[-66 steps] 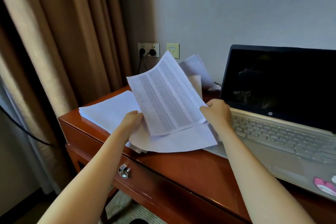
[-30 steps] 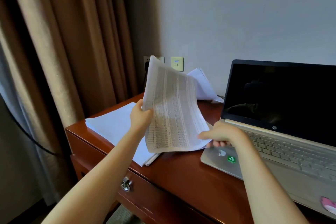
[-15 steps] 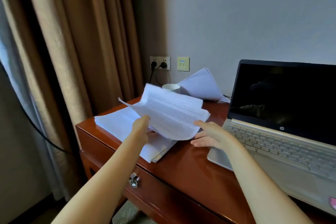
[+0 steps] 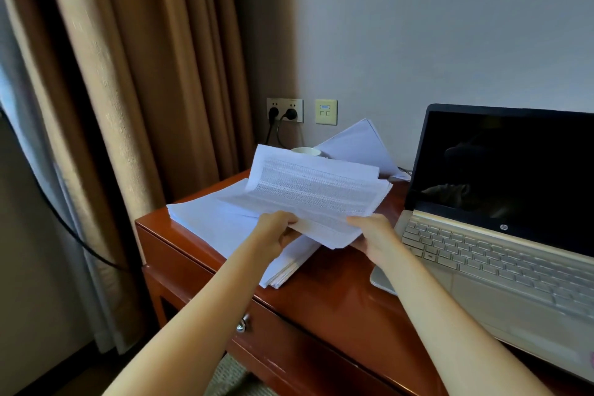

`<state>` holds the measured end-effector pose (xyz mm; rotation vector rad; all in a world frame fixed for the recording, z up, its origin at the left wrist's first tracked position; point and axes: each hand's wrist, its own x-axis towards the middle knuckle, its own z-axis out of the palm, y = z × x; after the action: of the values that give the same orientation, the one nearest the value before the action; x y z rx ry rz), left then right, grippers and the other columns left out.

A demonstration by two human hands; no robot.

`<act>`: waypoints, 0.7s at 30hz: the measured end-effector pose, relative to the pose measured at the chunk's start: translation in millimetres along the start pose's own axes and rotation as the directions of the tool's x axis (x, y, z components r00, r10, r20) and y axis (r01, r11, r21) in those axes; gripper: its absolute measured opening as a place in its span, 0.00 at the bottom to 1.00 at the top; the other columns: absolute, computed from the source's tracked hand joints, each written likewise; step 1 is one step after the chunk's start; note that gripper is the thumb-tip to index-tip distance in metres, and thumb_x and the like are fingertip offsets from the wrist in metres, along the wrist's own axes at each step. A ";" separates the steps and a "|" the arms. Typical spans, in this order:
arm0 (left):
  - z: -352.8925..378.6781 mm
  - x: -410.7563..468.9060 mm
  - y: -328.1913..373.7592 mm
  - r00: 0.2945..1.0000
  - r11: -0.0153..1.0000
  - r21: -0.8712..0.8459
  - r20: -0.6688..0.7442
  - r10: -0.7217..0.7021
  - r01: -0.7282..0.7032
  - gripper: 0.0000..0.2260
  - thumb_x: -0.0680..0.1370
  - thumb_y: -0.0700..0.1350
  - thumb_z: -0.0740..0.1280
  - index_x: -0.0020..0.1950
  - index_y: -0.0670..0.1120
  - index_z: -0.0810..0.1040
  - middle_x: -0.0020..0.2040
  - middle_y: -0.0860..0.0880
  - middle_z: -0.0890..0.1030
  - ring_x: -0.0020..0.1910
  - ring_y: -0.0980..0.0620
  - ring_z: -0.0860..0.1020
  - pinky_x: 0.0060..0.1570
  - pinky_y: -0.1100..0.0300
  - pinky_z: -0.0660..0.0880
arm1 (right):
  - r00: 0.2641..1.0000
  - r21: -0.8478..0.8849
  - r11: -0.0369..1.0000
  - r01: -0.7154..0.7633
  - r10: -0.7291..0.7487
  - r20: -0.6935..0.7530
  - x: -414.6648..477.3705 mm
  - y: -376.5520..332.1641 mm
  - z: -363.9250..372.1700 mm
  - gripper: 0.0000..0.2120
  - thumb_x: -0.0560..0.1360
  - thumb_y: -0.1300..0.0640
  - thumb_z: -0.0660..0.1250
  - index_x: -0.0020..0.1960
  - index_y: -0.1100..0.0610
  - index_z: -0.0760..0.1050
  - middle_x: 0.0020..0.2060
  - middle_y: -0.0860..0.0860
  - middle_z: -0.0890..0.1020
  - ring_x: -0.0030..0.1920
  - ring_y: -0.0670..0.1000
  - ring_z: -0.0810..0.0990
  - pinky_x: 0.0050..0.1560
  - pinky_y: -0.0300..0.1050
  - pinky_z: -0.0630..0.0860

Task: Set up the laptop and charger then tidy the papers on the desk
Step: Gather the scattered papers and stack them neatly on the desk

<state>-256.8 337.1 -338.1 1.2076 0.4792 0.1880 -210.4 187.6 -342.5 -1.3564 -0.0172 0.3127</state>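
A bundle of printed papers (image 4: 316, 194) hangs nearly flat just above the desk. My left hand (image 4: 278, 231) grips its near left edge and my right hand (image 4: 374, 238) grips its near right corner. Under it a stack of white sheets (image 4: 209, 220) lies on the left part of the wooden desk (image 4: 324, 296). More papers (image 4: 360, 143) lean against the wall behind. To the right the silver laptop (image 4: 501, 251) stands open with a dark screen. Two black plugs sit in the wall socket (image 4: 284, 110); the charger cable is mostly hidden.
A white cup (image 4: 305, 151) stands behind the held papers near the wall. Brown curtains (image 4: 144, 74) hang at the left, close to the desk's left edge. A drawer with a metal knob (image 4: 241, 325) faces me below the desktop.
The bundle stood upright a second ago; it has come down to lie almost flat over the stack. My right hand, flat on the desk half a second ago, now grips the bundle's right corner.
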 end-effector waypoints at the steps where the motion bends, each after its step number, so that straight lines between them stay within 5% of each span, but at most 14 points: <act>1: -2.6 3.3 -0.1 1.000 1.000 -0.001 -0.013 0.006 -0.006 0.18 0.77 0.28 0.59 0.67 0.35 0.67 0.42 0.45 0.75 0.38 0.50 0.75 0.48 0.56 0.75 | 0.999 -0.020 1.000 0.014 -0.015 -0.043 1.9 0.9 -0.5 0.16 0.76 0.72 0.59 0.64 0.66 0.70 0.53 0.58 0.77 0.53 0.58 0.75 0.38 0.45 0.77; 5: -27.7 25.7 5.5 0.979 0.995 -0.067 -0.194 0.058 -0.072 0.30 0.72 0.30 0.65 0.71 0.37 0.58 0.52 0.40 0.71 0.41 0.48 0.75 0.34 0.57 0.77 | 0.969 -0.178 0.979 0.102 -0.138 -0.203 10.2 0.3 -8.2 0.16 0.77 0.71 0.60 0.64 0.67 0.72 0.58 0.62 0.77 0.60 0.61 0.75 0.57 0.52 0.73; 9: -56.0 32.4 26.7 0.956 0.987 -0.064 -0.265 0.127 -0.149 0.20 0.72 0.35 0.69 0.62 0.43 0.67 0.54 0.42 0.73 0.42 0.49 0.75 0.39 0.56 0.74 | 0.937 -0.220 0.965 0.145 -0.205 -0.283 15.3 -6.8 -23.0 0.14 0.77 0.67 0.61 0.63 0.66 0.73 0.56 0.60 0.78 0.57 0.61 0.77 0.55 0.50 0.73; 15: -86.7 31.5 64.8 0.904 0.883 0.327 -0.147 0.401 -0.338 0.18 0.71 0.39 0.73 0.59 0.48 0.76 0.49 0.49 0.79 0.42 0.53 0.77 0.34 0.63 0.72 | 0.911 -0.213 0.945 0.249 -0.303 -0.281 16.6 -15.5 -34.4 0.13 0.78 0.67 0.61 0.62 0.64 0.74 0.55 0.58 0.78 0.55 0.58 0.77 0.55 0.50 0.73; 17: -92.6 29.2 75.5 0.905 0.852 0.365 -0.053 0.422 -0.375 0.19 0.70 0.40 0.74 0.60 0.47 0.76 0.48 0.49 0.81 0.42 0.52 0.79 0.39 0.60 0.75 | 0.893 -0.234 0.923 0.306 -0.363 -0.265 14.9 -18.8 -35.9 0.13 0.78 0.68 0.61 0.62 0.64 0.74 0.54 0.56 0.78 0.54 0.55 0.76 0.57 0.50 0.73; 21: -88.6 23.3 90.0 0.849 0.764 0.409 0.054 0.526 -0.500 0.10 0.68 0.41 0.75 0.46 0.45 0.76 0.45 0.46 0.82 0.41 0.50 0.80 0.44 0.54 0.78 | 0.867 -0.279 0.879 0.386 -0.449 -0.216 12.1 -22.8 -34.7 0.13 0.78 0.68 0.61 0.61 0.66 0.74 0.48 0.53 0.76 0.49 0.52 0.75 0.51 0.44 0.70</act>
<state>-266.0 453.4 -284.4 1.7418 0.2305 0.6272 -187.2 153.2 -330.1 -1.5725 -0.1196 -0.2594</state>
